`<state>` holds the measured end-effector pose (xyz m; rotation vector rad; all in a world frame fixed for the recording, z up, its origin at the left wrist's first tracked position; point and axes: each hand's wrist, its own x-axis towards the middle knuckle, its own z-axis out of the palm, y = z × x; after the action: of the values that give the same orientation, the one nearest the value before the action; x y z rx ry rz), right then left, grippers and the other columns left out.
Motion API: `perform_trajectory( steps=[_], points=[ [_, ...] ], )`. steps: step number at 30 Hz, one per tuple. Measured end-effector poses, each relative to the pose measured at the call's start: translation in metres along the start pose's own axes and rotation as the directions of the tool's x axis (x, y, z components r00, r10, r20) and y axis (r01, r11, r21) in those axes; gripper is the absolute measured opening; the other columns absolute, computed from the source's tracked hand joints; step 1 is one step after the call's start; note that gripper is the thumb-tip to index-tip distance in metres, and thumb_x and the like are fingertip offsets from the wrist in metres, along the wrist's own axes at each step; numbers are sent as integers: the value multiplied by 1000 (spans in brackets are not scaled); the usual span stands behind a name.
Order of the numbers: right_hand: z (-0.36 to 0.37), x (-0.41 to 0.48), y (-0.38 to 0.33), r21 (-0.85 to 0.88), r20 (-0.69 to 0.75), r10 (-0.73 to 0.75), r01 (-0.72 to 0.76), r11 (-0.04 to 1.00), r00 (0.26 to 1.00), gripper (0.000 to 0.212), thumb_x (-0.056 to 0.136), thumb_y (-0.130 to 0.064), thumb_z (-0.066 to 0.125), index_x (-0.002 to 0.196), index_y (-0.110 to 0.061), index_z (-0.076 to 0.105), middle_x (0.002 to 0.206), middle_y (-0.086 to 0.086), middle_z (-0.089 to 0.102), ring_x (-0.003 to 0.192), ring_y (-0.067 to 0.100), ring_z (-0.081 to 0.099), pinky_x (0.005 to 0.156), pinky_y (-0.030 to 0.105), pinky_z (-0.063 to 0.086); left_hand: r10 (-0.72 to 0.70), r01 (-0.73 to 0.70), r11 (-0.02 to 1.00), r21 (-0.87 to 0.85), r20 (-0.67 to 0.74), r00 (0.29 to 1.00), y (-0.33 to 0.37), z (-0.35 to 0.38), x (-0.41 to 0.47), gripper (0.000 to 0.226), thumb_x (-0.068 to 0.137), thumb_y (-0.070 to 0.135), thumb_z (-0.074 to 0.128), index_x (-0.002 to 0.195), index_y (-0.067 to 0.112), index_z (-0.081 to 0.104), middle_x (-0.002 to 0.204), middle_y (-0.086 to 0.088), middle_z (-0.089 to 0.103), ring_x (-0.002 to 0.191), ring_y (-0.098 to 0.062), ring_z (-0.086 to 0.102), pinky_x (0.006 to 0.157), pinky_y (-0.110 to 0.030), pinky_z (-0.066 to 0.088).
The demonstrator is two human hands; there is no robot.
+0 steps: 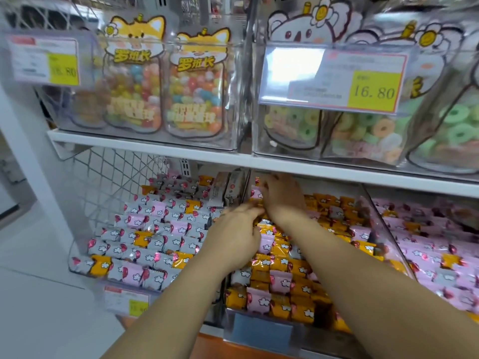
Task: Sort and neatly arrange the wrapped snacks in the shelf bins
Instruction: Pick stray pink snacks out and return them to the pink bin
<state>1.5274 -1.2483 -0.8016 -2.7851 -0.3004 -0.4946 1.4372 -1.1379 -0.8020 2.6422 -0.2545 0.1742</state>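
"Orange snacks (298, 286) filled most of the middle bin (308, 331), didn't they?"

"Mostly, with pink ones and a few grey ones mixed among them. Both hands were inside that bin, under the white shelf (155, 149)."

"How did the left hand (237, 234) lie?"

"Back upward, over the orange wrappers near the bin's left wall, its fingers (246, 211) stretched almost straight toward the rear. 1 pink packet (265, 243) lay just beside its edge. I couldn't tell whether anything sat under the palm."

"And the right hand (283, 199)?"

"Deeper in, at the rear of the bin, with its fingers bent down at 1 pink snack (256, 194). Blur hid whether they actually pinched it."

"What about the neighbours?"

"The left bin (83, 224) held grey snacks (160, 224) in rows, with orange and pink strays among them. To the right lay a mass of pink snacks (427, 244). Above the shelf stood candy bags (194, 84), and a yellow price tag (373, 92) read 16.80."
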Motion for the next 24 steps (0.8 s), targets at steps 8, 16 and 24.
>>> perform_trajectory(
  steps=[8,16,24],
  points=[
    [-18,-26,-6,239,-175,7,36,970,984,23,99,-14,38,108,-4,57,101,16,61,89,31,58,76,38,45,2,-4,999,54,26,1000,-1,2,2,43,93,19,45,136,24,47,142,4,43,127,-25,37,102,-41,40],
    [-55,-87,19,494,-266,34,106,863,963,18,97,-7,41,107,-6,56,79,0,52,61,10,47,55,18,29,9,-23,988,153,89,996,7,-7,-6,39,95,26,44,134,25,47,145,3,40,132,-26,33,105,-45,37],
    [-95,-143,59,580,-295,75,116,807,953,9,99,-13,40,96,-19,46,70,-14,46,60,-6,45,53,9,34,113,-96,990,101,-179,977,81,2,-25,54,95,31,49,143,20,28,138,-5,40,127,-25,38,100,-36,36]
  ],
)
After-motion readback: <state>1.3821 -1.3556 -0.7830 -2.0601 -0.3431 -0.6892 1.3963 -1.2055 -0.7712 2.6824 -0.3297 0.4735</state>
